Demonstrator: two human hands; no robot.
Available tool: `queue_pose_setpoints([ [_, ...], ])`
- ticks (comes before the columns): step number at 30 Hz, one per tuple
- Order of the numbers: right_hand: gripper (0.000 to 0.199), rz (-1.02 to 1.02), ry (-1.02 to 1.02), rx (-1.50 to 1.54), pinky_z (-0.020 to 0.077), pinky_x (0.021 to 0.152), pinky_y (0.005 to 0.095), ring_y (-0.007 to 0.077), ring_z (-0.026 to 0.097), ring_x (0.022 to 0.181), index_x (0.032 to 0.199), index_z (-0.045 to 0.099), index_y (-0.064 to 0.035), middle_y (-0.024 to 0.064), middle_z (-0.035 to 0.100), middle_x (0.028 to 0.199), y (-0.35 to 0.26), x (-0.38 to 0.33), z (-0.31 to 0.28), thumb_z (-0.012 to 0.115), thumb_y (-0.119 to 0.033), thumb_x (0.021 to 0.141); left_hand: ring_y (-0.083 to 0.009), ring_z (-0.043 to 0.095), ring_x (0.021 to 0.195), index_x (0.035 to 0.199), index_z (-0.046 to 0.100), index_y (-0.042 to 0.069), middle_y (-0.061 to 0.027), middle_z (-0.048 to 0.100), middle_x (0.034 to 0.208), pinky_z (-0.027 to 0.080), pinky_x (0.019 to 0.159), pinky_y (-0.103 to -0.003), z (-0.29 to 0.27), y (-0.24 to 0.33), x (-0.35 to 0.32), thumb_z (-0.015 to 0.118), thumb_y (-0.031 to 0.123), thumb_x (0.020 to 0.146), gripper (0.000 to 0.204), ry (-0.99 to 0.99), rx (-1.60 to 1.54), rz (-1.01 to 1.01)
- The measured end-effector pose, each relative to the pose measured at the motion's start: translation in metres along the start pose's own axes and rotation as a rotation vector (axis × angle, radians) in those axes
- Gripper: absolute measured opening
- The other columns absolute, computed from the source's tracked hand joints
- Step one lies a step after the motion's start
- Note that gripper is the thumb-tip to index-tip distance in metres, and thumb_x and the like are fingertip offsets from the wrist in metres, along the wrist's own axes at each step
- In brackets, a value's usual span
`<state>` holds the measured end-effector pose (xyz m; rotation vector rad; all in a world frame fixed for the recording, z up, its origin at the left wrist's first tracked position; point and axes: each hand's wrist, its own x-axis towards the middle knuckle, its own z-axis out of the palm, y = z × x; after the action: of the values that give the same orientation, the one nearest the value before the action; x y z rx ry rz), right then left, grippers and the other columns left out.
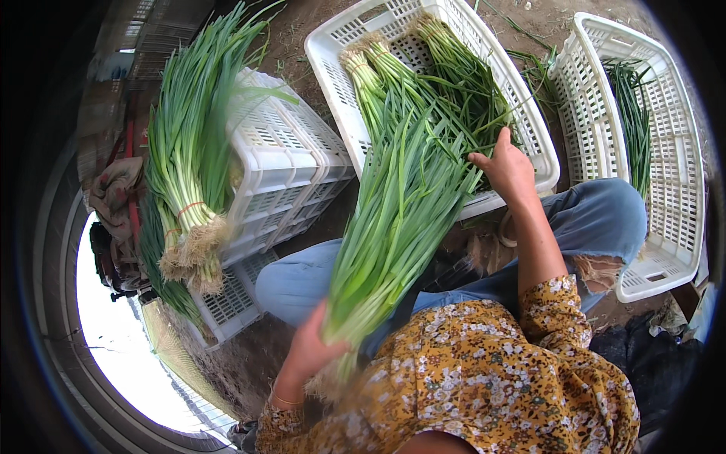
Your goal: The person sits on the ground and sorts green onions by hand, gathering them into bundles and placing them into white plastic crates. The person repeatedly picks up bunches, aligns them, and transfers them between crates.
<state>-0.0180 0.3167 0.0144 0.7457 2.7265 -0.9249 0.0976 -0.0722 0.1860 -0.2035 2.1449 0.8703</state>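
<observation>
The two hands are well apart. The left hand (306, 348) is wrapped around the pale root end of a big bunch of spring onions (401, 219). The right hand (510, 168) is up by the leafy end, with its fingers bent. I cannot tell if it grips any leaves or just touches them.

The bunch lies in front of the person, over the legs in blue jeans (597, 212). It is long, and it slants. Its roots are low and left, close to the flowery shirt (476, 363). Its green tips go up and right, over the near edge of a white crate (541, 155). So the left hand is nearest the roots, and the right hand is nearest the tips.

In that crate are tied bundles (378, 68) that lie the other way, with roots at the far end. On the left, more bundles (185, 144) rest by stacked white crates (276, 159). On the right, another white crate (673, 227) holds dark green leaves (629, 121).
</observation>
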Motion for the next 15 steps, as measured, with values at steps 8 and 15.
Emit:
queue_pose_setpoints([
  [8,0.013,0.289,-0.406,1.020,0.0387,0.040,0.0241,0.0093,0.052,0.050,0.081,0.063,0.0011,0.0094,0.067,0.074,0.006,0.004,0.037,0.065,-0.011,0.086,-0.0265,0.060,0.114,0.146,0.034,0.005,-0.0209,0.060,0.125,0.046,0.097,-0.036,0.004,0.012,-0.002,0.078,0.023,0.069,0.091,0.041,0.142,0.030],
  [15,0.016,0.670,-0.289,1.575,0.0300,0.038,0.0217,0.0079,0.038,0.042,0.078,0.048,-0.0097,-0.0003,0.052,0.061,0.010,-0.011,0.053,0.056,-0.014,0.091,-0.0339,0.066,0.103,0.147,0.032,0.008,-0.0230,0.064,0.115,0.051,0.090,-0.039,0.007,0.020,-0.005,0.075,0.028,0.069,0.091,0.051,0.282,0.039],
])
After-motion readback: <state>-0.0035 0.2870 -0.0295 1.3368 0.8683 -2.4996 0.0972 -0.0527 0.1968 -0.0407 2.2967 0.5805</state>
